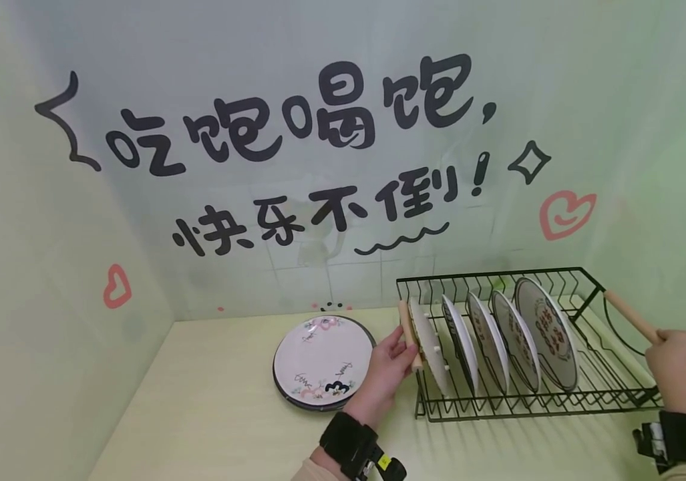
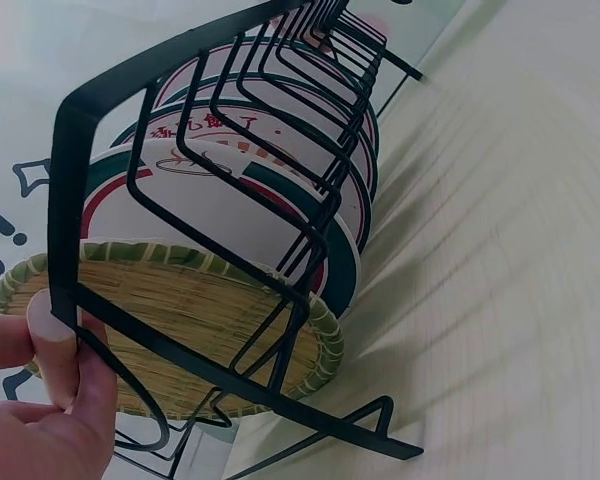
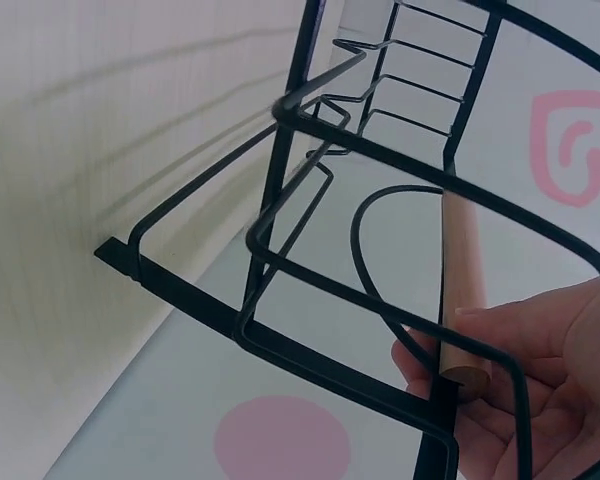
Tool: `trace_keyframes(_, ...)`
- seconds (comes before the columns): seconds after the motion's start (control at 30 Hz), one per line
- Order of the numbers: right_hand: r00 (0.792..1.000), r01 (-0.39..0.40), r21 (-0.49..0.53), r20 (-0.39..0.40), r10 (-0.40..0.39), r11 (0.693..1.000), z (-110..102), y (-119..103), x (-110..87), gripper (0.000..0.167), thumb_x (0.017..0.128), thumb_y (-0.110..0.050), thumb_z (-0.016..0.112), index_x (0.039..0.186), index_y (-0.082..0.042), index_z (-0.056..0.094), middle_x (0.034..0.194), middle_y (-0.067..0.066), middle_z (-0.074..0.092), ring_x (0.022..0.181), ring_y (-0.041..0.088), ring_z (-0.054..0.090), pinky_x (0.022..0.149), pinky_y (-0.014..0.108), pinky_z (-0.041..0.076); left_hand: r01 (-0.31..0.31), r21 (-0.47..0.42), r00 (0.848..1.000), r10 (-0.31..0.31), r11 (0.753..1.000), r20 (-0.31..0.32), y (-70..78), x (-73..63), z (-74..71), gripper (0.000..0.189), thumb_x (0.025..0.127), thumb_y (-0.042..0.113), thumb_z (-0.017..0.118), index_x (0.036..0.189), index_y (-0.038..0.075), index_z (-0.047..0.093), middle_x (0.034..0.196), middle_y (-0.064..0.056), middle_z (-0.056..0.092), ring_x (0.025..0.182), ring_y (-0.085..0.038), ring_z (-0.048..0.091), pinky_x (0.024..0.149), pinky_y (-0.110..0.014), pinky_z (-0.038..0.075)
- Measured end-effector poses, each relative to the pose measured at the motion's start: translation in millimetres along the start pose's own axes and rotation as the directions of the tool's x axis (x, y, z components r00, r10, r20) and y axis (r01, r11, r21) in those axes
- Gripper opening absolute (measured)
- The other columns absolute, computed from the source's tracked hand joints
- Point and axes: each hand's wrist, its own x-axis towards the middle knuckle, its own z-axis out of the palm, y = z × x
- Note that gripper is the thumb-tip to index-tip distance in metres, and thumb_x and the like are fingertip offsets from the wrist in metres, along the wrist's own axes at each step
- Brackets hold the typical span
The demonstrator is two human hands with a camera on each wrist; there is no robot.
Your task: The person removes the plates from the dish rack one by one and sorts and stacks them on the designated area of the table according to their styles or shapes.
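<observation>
A black wire dish rack (image 2: 64, 200) stands at the right of the head view, with a wooden handle at each end. My left hand (image 1: 381, 374) grips the left handle (image 1: 410, 334), thumb and fingers curled round it. The right handle (image 1: 631, 315) is held by my right hand (image 1: 685, 367), also seen from below in the right wrist view. Upright in the rack lean a round woven bamboo tray (image 2: 180, 320), nearest my left hand, and several white plates (image 1: 547, 334) with dark rims and red print. Whether the rack's feet touch the table cannot be told.
Left of the rack, a white plate (image 1: 324, 361) with floral drawings and a dark rim lies flat on the pale table (image 1: 198, 401). Behind it rises a wall (image 1: 318, 40) covered in a printed sheet, with side walls left and right.
</observation>
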Motion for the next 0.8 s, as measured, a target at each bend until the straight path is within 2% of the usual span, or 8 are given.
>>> trace_keyframes(0.17,1.000,-0.030,-0.008,0.000,0.030,1.000,1.1,-1.9,-1.5,0.037,0.089,0.004,0.045,0.123,0.020,0.046,0.105,0.041,0.053,0.074,0.048,0.055,0.053,0.045,0.046,0.002,-0.016,1.000,-0.002,1.000,-0.002,-1.0,1.3,0.8,0.059,0.095,0.010,0.055,0.147,0.001,0.028,0.127,-0.020,0.057,0.103,-0.017,0.062,0.087,-0.029,0.052)
trace_keyframes(0.33,0.995,-0.084,-0.021,0.053,0.085,0.996,1.5,-4.5,-2.6,0.042,0.091,0.001,0.042,0.130,0.017,0.039,0.111,0.041,0.050,0.081,0.050,0.056,0.056,0.046,0.048,0.004,-0.032,1.000,-0.004,0.999,-0.001,-1.1,1.4,1.9,0.059,0.095,0.010,0.055,0.147,0.002,0.029,0.129,-0.021,0.056,0.106,-0.020,0.062,0.089,-0.031,0.052)
trace_keyframes(0.57,0.987,-0.097,0.089,0.139,0.084,0.991,-1.5,-4.5,-3.4,0.051,0.094,-0.010,0.033,0.136,0.019,0.028,0.110,0.044,0.044,0.066,0.039,0.047,0.051,0.039,0.039,0.002,-0.050,0.999,-0.003,0.999,-0.033,0.5,1.3,2.3,0.058,0.094,0.007,0.057,0.146,0.001,0.032,0.123,-0.021,0.058,0.098,-0.018,0.064,0.083,-0.029,0.054)
trace_keyframes(0.63,0.987,-0.094,0.093,0.137,0.080,0.991,-3.7,-9.1,-6.1,0.053,0.097,-0.013,0.031,0.140,0.015,0.021,0.119,0.043,0.039,0.078,0.044,0.047,0.063,0.046,0.044,0.005,-0.057,0.999,-0.007,0.998,-0.038,0.4,1.3,1.7,0.058,0.093,0.006,0.058,0.145,0.001,0.032,0.119,-0.020,0.060,0.095,-0.017,0.065,0.080,-0.028,0.055)
trace_keyframes(0.7,0.991,-0.081,0.100,0.113,0.070,0.992,-7.8,-16.8,-11.7,0.055,0.100,-0.018,0.030,0.144,0.011,0.015,0.132,0.041,0.032,0.102,0.051,0.045,0.082,0.058,0.042,0.014,-0.062,0.999,-0.016,0.998,-0.032,0.9,1.3,1.6,0.058,0.093,0.007,0.058,0.145,0.001,0.033,0.117,-0.019,0.061,0.093,-0.015,0.064,0.080,-0.027,0.055)
trace_keyframes(0.77,0.997,-0.033,0.129,0.078,0.023,0.991,-13.4,-28.8,-17.4,0.058,0.102,-0.027,0.027,0.147,0.007,0.011,0.145,0.038,0.017,0.127,0.054,0.027,0.100,0.067,0.026,0.017,-0.058,1.000,-0.018,0.998,-0.024,0.8,1.7,0.6,0.058,0.093,0.008,0.058,0.145,0.001,0.033,0.117,-0.018,0.061,0.094,-0.015,0.064,0.080,-0.027,0.055)
trace_keyframes(0.8,0.998,-0.001,0.166,0.064,-0.010,0.986,-16.6,-35.4,-20.1,0.060,0.103,-0.032,0.025,0.148,0.005,0.011,0.148,0.036,0.011,0.133,0.054,0.016,0.104,0.070,0.017,0.020,-0.061,1.000,-0.021,0.998,-0.021,0.9,2.0,0.1,0.058,0.093,0.008,0.058,0.145,0.002,0.033,0.118,-0.018,0.061,0.095,-0.015,0.064,0.081,-0.027,0.055)
